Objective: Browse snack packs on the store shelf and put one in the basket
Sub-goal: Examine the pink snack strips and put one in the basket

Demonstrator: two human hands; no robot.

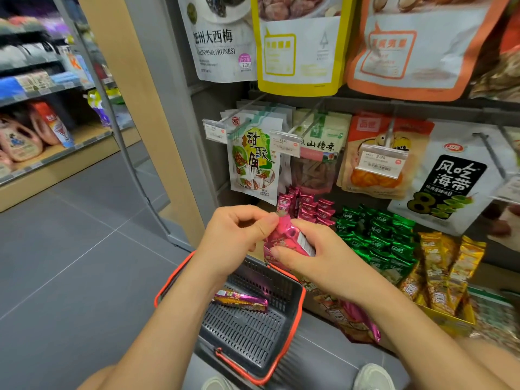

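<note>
A pink foil snack pack [287, 240] is held up in front of the shelf by both hands. My left hand [239, 235] pinches its upper left edge with thumb and fingers. My right hand [312, 254] grips its right side and lower edge. Below them, a dark grey basket [247, 333] with red handles sits on the floor. One purple-and-gold snack pack [240, 301] lies inside it near the far end. More pink packs [306, 206] stand in a shelf box just behind my hands.
Green packs [377, 237] and gold packs [444, 271] fill boxes to the right. Hanging pouches with price tags [256, 161] crowd the pegs above. A grey floor aisle [70, 249] opens to the left, with another shelf [33, 136] beyond. My shoes [374, 378] stand by the basket.
</note>
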